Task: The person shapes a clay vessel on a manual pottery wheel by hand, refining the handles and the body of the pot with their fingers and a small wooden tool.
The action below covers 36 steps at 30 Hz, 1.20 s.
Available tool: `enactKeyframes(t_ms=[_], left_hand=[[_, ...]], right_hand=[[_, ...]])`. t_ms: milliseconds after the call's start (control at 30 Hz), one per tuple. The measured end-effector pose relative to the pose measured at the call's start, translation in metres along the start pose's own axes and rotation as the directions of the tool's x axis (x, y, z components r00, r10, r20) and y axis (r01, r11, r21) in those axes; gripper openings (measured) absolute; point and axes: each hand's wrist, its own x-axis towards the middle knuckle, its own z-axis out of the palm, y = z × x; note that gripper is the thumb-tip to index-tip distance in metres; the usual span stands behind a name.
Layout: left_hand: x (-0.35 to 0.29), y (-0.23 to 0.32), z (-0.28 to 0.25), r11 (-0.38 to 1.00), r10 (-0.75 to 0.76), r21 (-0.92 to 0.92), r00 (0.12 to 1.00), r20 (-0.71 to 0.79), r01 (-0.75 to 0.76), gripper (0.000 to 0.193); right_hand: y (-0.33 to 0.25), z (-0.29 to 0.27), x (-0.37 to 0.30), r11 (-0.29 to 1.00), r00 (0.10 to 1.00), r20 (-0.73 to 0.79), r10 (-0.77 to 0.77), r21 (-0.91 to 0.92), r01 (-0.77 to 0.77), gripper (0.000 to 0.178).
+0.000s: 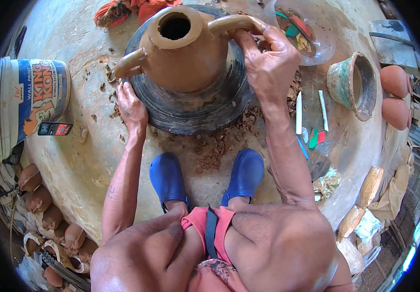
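A brown clay jug [188,63] with a round mouth stands upright on a dark round turntable [185,117]. Two curved clay arms, like handles, stick out from its upper part. My right hand [273,63] is closed on the right clay handle [234,22], thumb and fingers pressed near its outer bend. On the other side my left hand [132,107] rests at the turntable's left rim, fingers extended together. Their tips lie just below the left clay handle [130,63]; whether they touch it I cannot tell.
Clay scraps [215,148] litter the floor around the turntable. At left are a paint bucket [44,92] and a phone [55,128]. A clear basin [302,29], a green-stained pot [353,85] and small strip tools [299,113] lie at right. Several clay pots [37,199] line the lower left.
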Motion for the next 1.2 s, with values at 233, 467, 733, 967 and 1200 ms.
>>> enactKeyframes(t_ms=[233,467,733,967,1200], left_hand=[[-0.002,0.003,-0.004,1.000,-0.009,0.020,1.000,0.020,0.009,0.045],[0.002,0.012,-0.006,0.992,-0.068,-0.104,0.996,0.059,0.074,0.042],[0.005,0.002,-0.015,0.970,-0.163,-0.178,0.986,0.042,0.168,0.041],[0.001,-0.011,-0.023,0.997,-0.075,-0.026,0.996,0.053,0.076,0.041],[0.000,0.008,-0.007,1.000,-0.009,-0.014,1.000,0.030,0.009,0.043]], right_hand=[[-0.013,0.001,-0.004,0.967,0.978,0.054,0.202,0.146,-0.208,0.023],[-0.006,-0.018,0.024,0.833,0.898,0.082,-0.433,-0.344,0.433,0.027],[-0.027,-0.020,0.029,0.685,0.820,0.276,-0.501,-0.452,0.571,0.030],[-0.019,-0.006,-0.024,0.952,0.963,0.045,0.265,0.145,-0.269,0.032],[-0.057,-0.016,-0.028,0.801,0.860,0.291,0.418,0.329,-0.501,0.037]])
